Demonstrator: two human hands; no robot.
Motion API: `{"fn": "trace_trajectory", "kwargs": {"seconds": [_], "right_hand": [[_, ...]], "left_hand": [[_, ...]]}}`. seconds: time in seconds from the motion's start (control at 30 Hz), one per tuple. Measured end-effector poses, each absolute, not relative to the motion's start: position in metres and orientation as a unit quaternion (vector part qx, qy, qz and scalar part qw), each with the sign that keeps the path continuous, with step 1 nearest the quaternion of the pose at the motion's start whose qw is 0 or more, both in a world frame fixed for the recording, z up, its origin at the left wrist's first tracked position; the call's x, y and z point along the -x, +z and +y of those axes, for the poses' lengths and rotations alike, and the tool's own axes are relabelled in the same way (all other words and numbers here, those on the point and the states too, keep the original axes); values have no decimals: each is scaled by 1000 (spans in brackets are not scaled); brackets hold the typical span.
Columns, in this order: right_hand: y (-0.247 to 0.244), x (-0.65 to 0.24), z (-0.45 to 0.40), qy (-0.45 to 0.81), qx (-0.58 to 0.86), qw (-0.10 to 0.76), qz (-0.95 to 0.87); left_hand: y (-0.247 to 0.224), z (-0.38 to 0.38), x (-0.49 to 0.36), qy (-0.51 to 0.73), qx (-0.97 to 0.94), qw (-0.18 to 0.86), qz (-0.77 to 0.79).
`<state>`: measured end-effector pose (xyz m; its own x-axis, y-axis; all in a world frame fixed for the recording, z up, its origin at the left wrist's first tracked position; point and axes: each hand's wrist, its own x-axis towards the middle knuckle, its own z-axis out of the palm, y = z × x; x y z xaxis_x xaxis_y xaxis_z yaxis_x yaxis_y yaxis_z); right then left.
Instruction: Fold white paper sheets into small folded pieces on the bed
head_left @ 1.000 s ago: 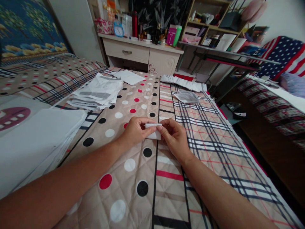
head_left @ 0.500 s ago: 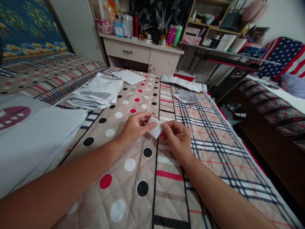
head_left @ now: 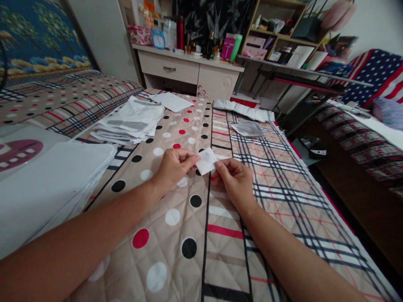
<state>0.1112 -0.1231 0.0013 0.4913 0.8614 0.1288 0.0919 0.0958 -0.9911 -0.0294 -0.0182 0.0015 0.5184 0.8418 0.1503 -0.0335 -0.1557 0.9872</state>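
A small folded white paper (head_left: 207,161) is held between both hands above the patterned quilt (head_left: 176,251). My left hand (head_left: 176,165) pinches its left corner between thumb and fingers. At its right corner, my right hand (head_left: 234,178) grips the paper with thumb and forefinger, the other fingers curled. The paper looks tilted, with faint grey print on its face.
To the left lie a stack of printed sheets (head_left: 129,119) and a larger pile of white paper (head_left: 56,176). Beyond the hands are a silver-grey packet (head_left: 247,128) and a long white crinkled bundle (head_left: 244,110). A dresser (head_left: 185,69) stands behind the bed.
My left hand has shifted its grip to the paper's left corner, uncovering more of it. The paper has turned and risen slightly; my right hand is nearly still.
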Motion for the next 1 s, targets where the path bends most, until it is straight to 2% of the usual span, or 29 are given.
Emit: {"fn": "trace_trajectory", "kwargs": {"seconds": [0.1, 0.27, 0.33, 0.6, 0.77, 0.93, 1.0], "right_hand": [[-1, -111, -123, 330, 609, 589, -417], [2, -107, -125, 299, 595, 610, -430], [2, -105, -127, 285, 592, 610, -443], [-1, -111, -126, 288, 606, 508, -540], [0, -112, -126, 248, 615, 501, -557], [3, -106, -127, 342, 600, 483, -539], [3, -104, -128, 385, 591, 484, -518]], "left_hand": [[3, -19, 29, 403, -657, 551, 320], [2, -25, 23, 366, -583, 661, 299], [2, -28, 22, 352, -590, 671, 280], [1, -25, 27, 334, -707, 558, 278], [0, -23, 25, 356, -668, 583, 295], [1, -22, 25, 372, -687, 540, 313], [2, -22, 25, 378, -671, 552, 319]]}}
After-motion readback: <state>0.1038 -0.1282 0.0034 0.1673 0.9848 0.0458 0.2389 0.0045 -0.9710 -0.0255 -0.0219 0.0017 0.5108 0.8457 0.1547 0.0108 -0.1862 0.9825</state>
